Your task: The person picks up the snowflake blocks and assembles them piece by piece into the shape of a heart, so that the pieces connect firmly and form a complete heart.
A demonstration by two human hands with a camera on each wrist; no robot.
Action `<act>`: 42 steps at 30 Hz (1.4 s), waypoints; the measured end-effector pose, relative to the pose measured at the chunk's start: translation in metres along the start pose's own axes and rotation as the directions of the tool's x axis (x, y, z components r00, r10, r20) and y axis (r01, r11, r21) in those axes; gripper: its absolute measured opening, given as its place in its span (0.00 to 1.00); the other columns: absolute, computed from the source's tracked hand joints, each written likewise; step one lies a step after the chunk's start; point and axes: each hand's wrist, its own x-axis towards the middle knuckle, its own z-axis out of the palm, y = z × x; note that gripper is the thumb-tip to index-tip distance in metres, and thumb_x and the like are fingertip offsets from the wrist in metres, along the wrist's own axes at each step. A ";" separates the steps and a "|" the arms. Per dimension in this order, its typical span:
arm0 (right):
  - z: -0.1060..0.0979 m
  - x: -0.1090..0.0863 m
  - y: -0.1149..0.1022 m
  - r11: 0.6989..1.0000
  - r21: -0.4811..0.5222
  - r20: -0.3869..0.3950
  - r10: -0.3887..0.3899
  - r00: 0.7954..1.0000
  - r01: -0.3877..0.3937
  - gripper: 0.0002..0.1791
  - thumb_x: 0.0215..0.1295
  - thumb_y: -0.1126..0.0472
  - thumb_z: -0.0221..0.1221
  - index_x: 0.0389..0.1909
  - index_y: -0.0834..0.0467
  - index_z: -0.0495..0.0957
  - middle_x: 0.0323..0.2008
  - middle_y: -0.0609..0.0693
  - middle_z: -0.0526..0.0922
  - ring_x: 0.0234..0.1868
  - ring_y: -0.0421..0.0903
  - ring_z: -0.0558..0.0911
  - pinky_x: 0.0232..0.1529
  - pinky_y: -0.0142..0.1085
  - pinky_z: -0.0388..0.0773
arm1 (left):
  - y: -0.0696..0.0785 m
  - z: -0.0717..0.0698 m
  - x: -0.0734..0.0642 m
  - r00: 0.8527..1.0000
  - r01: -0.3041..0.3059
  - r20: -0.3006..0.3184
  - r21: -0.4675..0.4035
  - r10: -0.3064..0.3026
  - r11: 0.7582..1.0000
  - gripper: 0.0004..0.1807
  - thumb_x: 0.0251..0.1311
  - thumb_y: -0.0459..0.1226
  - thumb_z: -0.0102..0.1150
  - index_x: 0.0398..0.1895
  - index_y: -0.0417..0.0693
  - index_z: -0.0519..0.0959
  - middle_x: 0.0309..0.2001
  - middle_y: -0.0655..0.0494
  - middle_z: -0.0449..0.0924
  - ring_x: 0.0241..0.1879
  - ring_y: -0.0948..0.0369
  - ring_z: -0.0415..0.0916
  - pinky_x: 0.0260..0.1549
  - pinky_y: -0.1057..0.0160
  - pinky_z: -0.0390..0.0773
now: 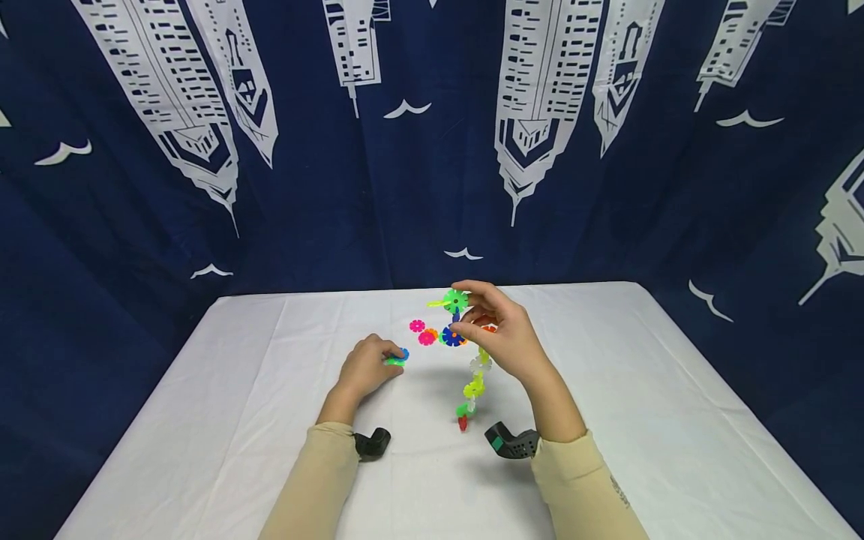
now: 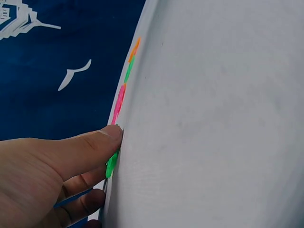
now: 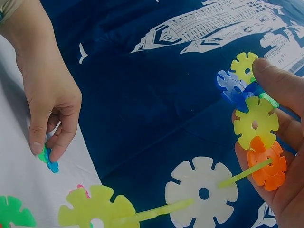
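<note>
My right hand (image 1: 505, 330) holds up a chain of interlocking flower-shaped plastic discs, gripping it near its upper end. A green disc (image 1: 455, 301) and a dark blue disc (image 1: 454, 335) show beside the fingers. Below the hand hang a clear white disc (image 3: 201, 192), a yellow disc (image 3: 97, 209) and, at the low end, a red piece (image 1: 462, 424). At the left, my left hand (image 1: 364, 365) pinches a blue disc (image 3: 52, 166) and a green disc (image 2: 112, 165) between thumb and fingers, low at the tabletop.
Several loose discs, among them a pink disc (image 1: 417, 325) and another pink disc (image 1: 426, 338), lie on the white-covered table (image 1: 270, 465) beyond the hands. A dark blue curtain (image 1: 405, 187) with white building prints hangs behind the table.
</note>
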 end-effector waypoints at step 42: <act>-0.004 0.000 0.000 0.999 0.040 0.062 0.031 0.998 -0.034 0.24 0.63 0.70 0.65 0.57 0.59 0.67 0.51 0.56 0.81 0.46 0.49 0.84 0.47 0.32 0.84 | 0.049 -0.043 -0.004 0.997 -0.039 -0.078 -0.720 -0.025 0.693 0.10 0.64 0.39 0.65 0.37 0.40 0.77 0.26 0.49 0.85 0.23 0.59 0.83 0.27 0.61 0.86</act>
